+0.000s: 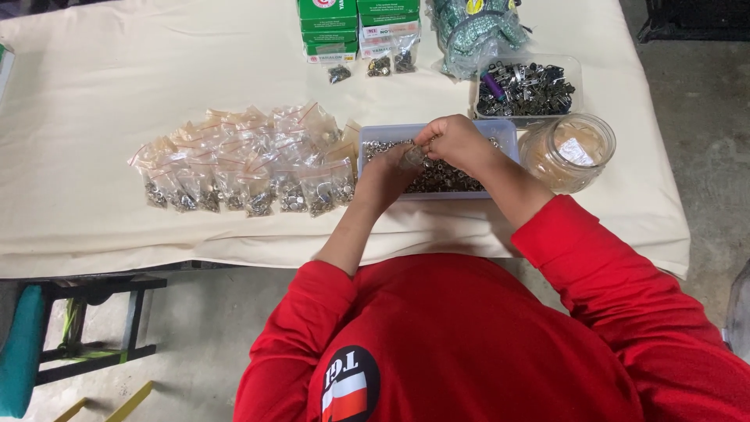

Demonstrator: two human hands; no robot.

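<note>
My left hand (384, 178) and my right hand (455, 143) meet over a shallow clear tray (508, 133) filled with small metal fittings. Between them they pinch a small clear bag (414, 155) with some fittings in it; the left hand holds it from below, the right fingers close on its top. Left of the tray lies a spread of several small filled clear bags (242, 164) with red-striped tops, each holding metal pieces.
A round clear jar (568, 150) of empty bags stands right of the tray. Behind it is a clear box of dark metal clips (526, 87). Green boxes (358, 23) and a bagged bundle (478, 27) sit at the back. A bench (86, 320) stands below the cloth-covered table (94, 78).
</note>
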